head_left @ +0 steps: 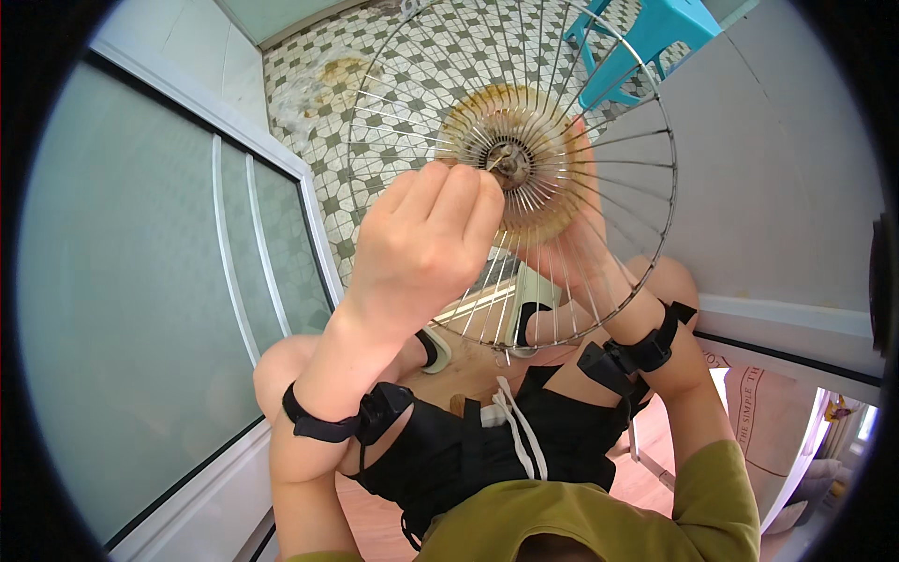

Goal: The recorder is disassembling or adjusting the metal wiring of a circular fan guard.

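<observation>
A round wire fan guard (673,155) is held up in front of me, its thin metal spokes running in to a small hub (510,165). Around the hub shows a yellowed, brown-stained disc (468,117). My left hand (421,234) is closed in front of the guard, its fingertips pinched right at the hub. Something thin and pale shows by those fingertips, too small to name. From behind the spokes, my right hand (571,253) grips the guard around its stained centre, the thumb or a finger reaching up along its right side.
A frosted glass door panel (140,262) in a white frame stands on the left. Beyond the guard lies a patterned tile floor (314,122), with a turquoise plastic stool (646,42) at the upper right. A grey panel (749,178) rises on the right.
</observation>
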`<state>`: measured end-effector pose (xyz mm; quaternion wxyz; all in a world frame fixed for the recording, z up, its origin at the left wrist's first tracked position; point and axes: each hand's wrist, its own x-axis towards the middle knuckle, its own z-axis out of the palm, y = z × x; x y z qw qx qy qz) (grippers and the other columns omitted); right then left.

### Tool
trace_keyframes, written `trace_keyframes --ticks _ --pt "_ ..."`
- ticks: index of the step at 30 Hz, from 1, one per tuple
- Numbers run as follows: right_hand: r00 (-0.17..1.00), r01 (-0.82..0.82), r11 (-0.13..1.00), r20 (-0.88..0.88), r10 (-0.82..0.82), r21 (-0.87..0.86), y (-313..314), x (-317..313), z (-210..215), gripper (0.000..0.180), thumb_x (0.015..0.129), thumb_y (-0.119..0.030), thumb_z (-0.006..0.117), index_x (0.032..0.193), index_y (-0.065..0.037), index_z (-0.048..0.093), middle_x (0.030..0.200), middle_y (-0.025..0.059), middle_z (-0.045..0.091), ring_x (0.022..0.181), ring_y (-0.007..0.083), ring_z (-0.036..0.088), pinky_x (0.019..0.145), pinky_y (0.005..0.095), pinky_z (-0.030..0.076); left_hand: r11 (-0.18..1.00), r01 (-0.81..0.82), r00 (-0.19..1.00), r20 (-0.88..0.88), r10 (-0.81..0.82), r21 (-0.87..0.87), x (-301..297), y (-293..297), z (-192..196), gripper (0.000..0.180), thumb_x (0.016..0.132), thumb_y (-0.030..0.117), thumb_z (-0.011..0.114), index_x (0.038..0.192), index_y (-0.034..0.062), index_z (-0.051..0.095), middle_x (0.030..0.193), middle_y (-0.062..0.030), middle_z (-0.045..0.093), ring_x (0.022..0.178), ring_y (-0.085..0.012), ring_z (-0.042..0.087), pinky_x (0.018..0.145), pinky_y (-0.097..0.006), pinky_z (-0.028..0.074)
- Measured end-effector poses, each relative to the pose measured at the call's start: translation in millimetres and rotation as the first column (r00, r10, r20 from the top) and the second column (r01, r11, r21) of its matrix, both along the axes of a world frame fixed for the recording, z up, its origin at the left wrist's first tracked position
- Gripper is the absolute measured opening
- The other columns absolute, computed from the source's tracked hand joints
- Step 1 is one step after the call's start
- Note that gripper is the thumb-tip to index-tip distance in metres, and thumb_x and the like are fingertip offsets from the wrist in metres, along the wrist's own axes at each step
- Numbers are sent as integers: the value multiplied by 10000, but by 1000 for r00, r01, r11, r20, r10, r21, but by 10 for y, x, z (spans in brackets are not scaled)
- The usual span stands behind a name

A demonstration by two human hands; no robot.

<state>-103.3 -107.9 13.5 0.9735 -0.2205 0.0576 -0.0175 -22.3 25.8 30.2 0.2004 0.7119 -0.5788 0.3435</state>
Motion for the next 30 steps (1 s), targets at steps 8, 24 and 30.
trace_keyframes --ticks 8,24,30 --pt "981 -174 967 114 155 187 -10 -58 -243 611 899 -586 396 1298 -124 432 1249 68 513 1116 194 531 951 398 453 999 -5 1000 17 6 -48 0 -53 -4 136 594 61 585 704 51 505 658 -29 417 603 -155 475 510 -260 404" --pt "975 -185 976 -101 196 112 -166 -16 -207 544 921 -547 400 1157 -78 543 1052 64 599 847 164 572 804 345 508 994 98 995 2 -98 -55 -40 -14 -140 123 596 77 559 710 52 522 644 -30 414 592 -156 468 541 -261 404" --pt "954 -254 967 -173 246 -26 -221 -41 -280 542 922 -528 412 1235 -93 492 1108 65 569 942 175 574 822 372 521 1000 6 982 -191 -6 -4 -117 19 -105 141 686 10 606 776 25 498 697 -71 473 589 -205 522 505 -299 434"
